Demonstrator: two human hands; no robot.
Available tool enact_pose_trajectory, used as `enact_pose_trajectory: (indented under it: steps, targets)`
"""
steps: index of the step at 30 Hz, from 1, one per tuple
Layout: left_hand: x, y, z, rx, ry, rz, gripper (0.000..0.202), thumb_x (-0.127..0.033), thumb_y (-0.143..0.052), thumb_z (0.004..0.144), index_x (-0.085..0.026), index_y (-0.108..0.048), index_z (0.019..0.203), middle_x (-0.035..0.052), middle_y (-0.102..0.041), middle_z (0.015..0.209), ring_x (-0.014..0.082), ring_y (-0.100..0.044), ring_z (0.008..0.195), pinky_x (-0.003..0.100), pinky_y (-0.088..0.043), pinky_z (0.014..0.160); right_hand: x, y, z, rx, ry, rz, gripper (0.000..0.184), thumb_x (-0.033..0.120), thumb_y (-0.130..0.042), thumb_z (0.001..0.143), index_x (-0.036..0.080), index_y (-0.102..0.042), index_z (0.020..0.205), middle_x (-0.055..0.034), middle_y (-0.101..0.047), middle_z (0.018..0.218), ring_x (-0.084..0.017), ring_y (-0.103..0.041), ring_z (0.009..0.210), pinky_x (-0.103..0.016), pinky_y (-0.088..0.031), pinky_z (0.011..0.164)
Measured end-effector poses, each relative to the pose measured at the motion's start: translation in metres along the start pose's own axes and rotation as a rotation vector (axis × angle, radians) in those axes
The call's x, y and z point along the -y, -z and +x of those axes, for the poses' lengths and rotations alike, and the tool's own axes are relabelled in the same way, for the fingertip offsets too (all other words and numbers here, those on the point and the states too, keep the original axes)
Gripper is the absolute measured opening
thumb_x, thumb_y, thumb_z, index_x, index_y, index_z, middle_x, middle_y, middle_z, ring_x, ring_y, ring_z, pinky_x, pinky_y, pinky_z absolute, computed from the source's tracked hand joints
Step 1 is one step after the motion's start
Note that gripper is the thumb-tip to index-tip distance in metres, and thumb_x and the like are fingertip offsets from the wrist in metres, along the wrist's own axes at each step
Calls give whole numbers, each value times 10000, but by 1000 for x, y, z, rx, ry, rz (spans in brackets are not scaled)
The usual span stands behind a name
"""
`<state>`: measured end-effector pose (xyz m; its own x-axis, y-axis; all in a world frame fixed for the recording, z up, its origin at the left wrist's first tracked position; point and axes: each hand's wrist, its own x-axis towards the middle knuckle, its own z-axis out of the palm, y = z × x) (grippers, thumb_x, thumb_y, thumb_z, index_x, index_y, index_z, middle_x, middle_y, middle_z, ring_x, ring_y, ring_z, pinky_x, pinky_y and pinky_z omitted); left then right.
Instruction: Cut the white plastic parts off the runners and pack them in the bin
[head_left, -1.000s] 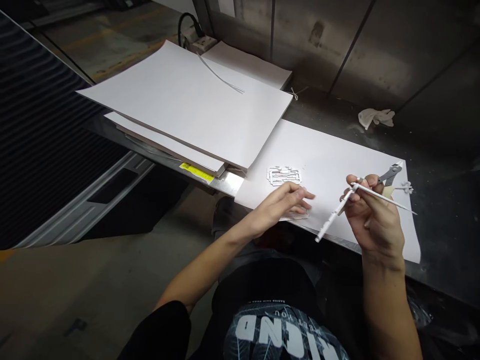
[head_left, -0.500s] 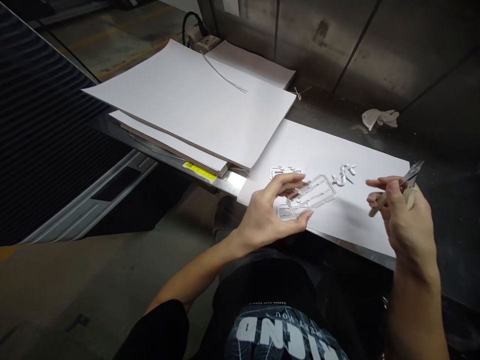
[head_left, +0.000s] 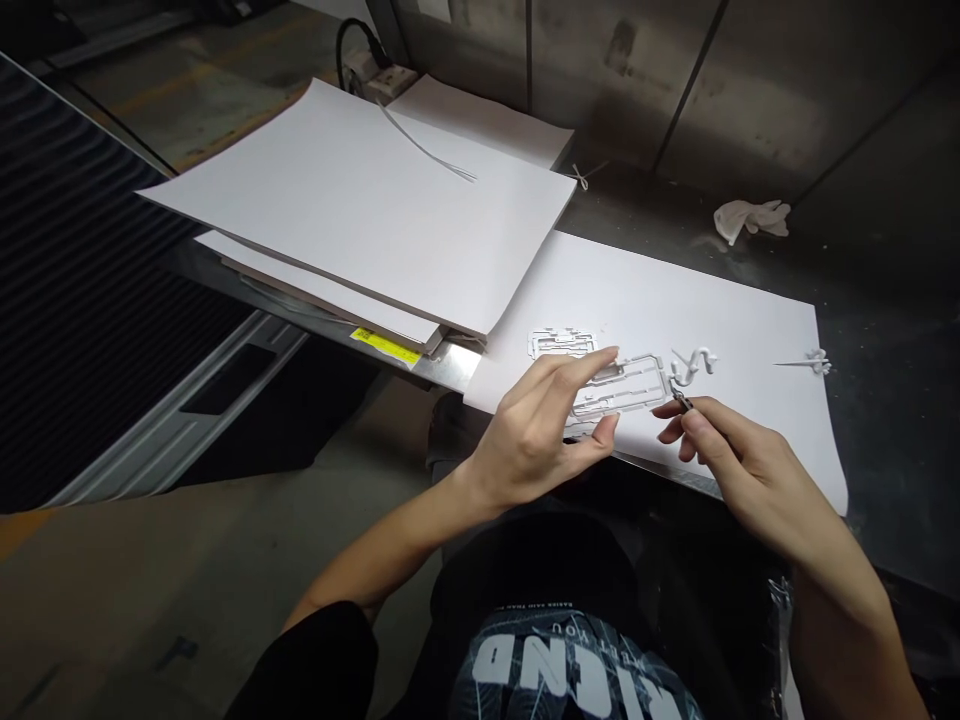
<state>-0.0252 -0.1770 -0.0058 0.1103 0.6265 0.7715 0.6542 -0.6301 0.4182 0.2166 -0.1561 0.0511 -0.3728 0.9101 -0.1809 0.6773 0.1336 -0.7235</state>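
A: Head view first. Note anything hard to see.

B: Can make out only the dark tip of the nippers [head_left: 681, 398]; cannot see the rest, enclosed by the right hand [head_left: 750, 455]. Cannot see the plastic frame's [head_left: 637, 385] left end, covered by the left hand [head_left: 529, 430].

A: Describe the frame.

B: Record as thin, white, rectangular, with slender lengthwise bars. Find above the white sheet [head_left: 720, 310], near its front edge, beside curled pieces [head_left: 697, 365].

A: Check grips.

B: See left hand pinching the frame's long sides, right hand grasping the nippers.

A: Compare with half a second ago.

B: Then saw nippers raised towards the sheet's right side; now see tip brought to the frame's right end. Cannot tell whether touching.
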Motion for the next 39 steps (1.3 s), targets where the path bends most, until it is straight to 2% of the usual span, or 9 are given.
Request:
enact_pose_trajectory:
  steps: [5,9,13,16,23,28,34,39]
  targets:
    - [1,1,0,2,-5,3,588,-159,-742,907,-141,-536,1457,134,-761,1290,237,-751,1096,388,-686,960,-2,0,0,18,-10,24,459,668,-478,1077,291,-740,1097,-8,-735,899,-202,-665,817,-317,-460,677]
    - [1,1,0,7,-8,4,595,-150,-747,896,-131,-541,1454,136,-764,1281,234,-752,1086,380,-686,959,-4,0,0,26,-11,28,458,669,-488,1073,299,-744,1155,-8,-751,940,-195,-663,815,-317,-461,682]
    - [2,1,0,12,-21,4,587,-129,-761,870,-79,-561,1420,159,-763,1270,237,-745,1087,367,-678,969,-3,0,0,29,-11,26,477,674,-482,1072,285,-749,1138,-15,-742,907,-200,-663,814,-314,-457,673]
    - [2,1,-1,23,-25,16,574,-150,-744,890,-95,-553,1429,145,-764,1269,232,-743,1087,368,-679,955,-1,1,0,48,-36,21,501,693,-467,1069,277,-744,1100,-16,-729,879,-202,-661,818,-309,-460,678]
    - [1,1,-2,47,-23,2,547,-157,-741,898,-98,-565,1412,134,-768,1241,231,-730,1089,362,-667,961,3,3,2,67,-81,-28,580,754,-429,1049,267,-722,934,14,-638,705,-156,-541,629,-304,-407,615]
    - [3,-6,-4,79,-2,-14,544,-160,-721,909,-99,-553,1423,139,-760,1248,237,-723,1096,375,-668,957,2,4,5,64,-115,-85,621,778,-423,1036,255,-714,872,27,-574,614,-144,-505,575,-301,-383,586]
    - [9,-18,-10,116,28,-28,560,-162,-703,919,-112,-521,1447,131,-756,1258,231,-727,1078,384,-672,946,-10,5,14,78,-101,-121,577,745,-443,1047,271,-764,975,34,-667,706,-123,-511,572,-289,-395,605]
    - [11,-26,-15,136,62,-29,553,-180,-684,938,-132,-506,1459,124,-756,1253,228,-726,1083,388,-666,952,-22,-2,22,53,-117,-130,570,722,-451,1048,262,-766,928,33,-635,662,-136,-531,588,-294,-407,623]
